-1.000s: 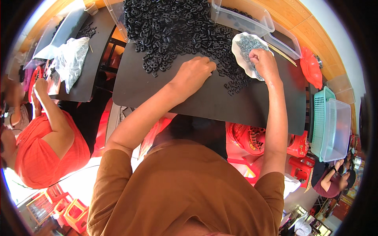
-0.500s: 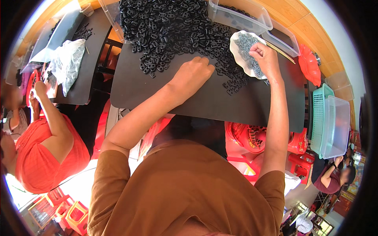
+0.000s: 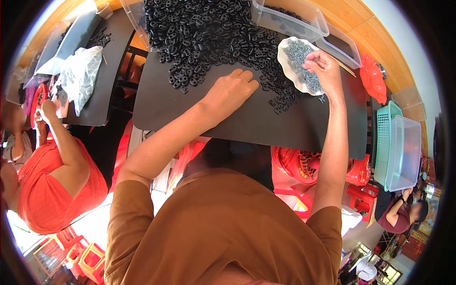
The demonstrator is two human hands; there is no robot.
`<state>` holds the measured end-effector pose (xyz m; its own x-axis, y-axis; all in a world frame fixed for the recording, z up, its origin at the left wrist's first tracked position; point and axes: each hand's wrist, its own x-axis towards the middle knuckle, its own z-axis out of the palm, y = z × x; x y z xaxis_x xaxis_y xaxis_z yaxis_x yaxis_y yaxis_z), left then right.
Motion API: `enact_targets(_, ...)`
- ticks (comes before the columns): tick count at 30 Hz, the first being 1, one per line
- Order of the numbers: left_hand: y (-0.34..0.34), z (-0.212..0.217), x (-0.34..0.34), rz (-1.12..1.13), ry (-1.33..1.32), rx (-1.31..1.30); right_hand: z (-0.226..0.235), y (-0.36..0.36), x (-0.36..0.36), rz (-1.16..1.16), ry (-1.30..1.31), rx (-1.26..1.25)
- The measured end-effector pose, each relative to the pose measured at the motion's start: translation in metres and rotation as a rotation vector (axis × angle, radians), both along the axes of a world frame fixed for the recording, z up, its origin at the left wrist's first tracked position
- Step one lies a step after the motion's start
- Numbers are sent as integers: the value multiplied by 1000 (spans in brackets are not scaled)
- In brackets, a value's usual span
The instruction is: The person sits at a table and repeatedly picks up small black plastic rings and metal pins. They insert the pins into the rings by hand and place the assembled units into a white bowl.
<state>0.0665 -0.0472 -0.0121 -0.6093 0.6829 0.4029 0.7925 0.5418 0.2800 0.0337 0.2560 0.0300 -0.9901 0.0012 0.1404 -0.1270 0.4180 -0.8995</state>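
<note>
My left hand rests on the dark tabletop with its fingers curled, just in front of a big heap of black plastic pieces with holes in them. Whatever it may hold is hidden under the fingers. A spread of smaller black clips lies right of that hand. My right hand is over the right side of a white wavy-edged dish full of small grey metal screws or pins. Its thumb and fingertips are pinched together; anything between them is too small to make out.
Clear plastic bins stand behind the dish, with thin sticks beside it. A red dish and a green basket are at the right. On the left, a person in red works at another table holding a plastic bag.
My right hand has shifted slightly to the right over the dish, its wrist moving right too. My left hand has hardly moved.
</note>
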Motion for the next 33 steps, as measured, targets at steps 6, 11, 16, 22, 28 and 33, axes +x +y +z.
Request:
enact_targets(6, -13, -1, -13, -44, -493, 372, -3, -38, 3, 100, 57, -166)
enact_targets(11, -20, -7, -25, -6, -1295, 984, -3, -83, 6, 212, 63, -158)
enact_targets(16, -24, -8, -29, -17, -1377, 1117, -11, -119, 15, 237, 58, -83)
enact_targets(22, -25, -7, -30, -30, -1376, 1119, -18, -125, 19, 246, 118, -50)
enact_targets(28, -24, -10, -30, -28, -1355, 1130, -21, -128, 20, 227, 151, -60)
enact_targets(33, -23, -8, -29, -16, -1337, 1124, -18, -131, 21, 212, 199, -11)
